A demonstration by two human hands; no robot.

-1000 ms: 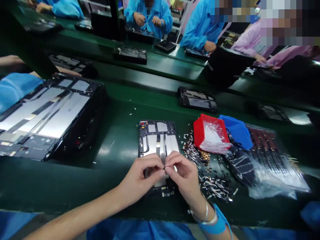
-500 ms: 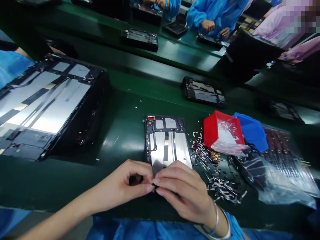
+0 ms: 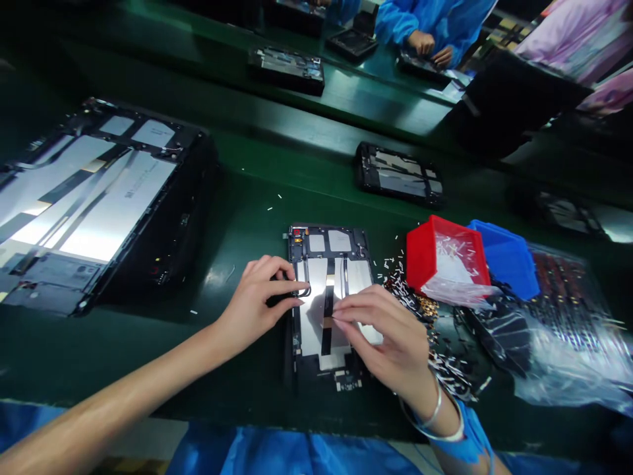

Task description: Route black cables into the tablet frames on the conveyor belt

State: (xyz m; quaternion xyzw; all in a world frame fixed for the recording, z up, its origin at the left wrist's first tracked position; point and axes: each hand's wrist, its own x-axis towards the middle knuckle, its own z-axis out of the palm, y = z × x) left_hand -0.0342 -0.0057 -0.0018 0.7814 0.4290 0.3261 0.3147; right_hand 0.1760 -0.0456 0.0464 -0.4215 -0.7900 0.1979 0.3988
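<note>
An opened tablet [image 3: 311, 330] lies on the green bench in front of me, its inside facing up: silver battery plates, a dark ribbon strip down the middle and a thin black cable [image 3: 307, 274] at its upper left. Over the left edge, my left hand [image 3: 262, 293] has thumb and index finger slightly apart beside that cable's loop. Above the middle strip, my right hand [image 3: 386, 330] has its thumb and fingertips drawn together in a pinch. Anything between those tips is too small or hidden to make out.
A stack of opened tablets [image 3: 143, 191] stands at left. On the right are a red bin [image 3: 420, 257] with a plastic bag, a blue bin [image 3: 509, 264], loose small parts [image 3: 452, 373] and clear plastic bags [image 3: 558, 369]. Another tablet stack [image 3: 400, 175] sits behind; a blue-sleeved person works across.
Both hands have moved forward from the tablet's near edge, where their fingertips met at a small dark piece. They are now apart over the tablet, uncovering its lower part.
</note>
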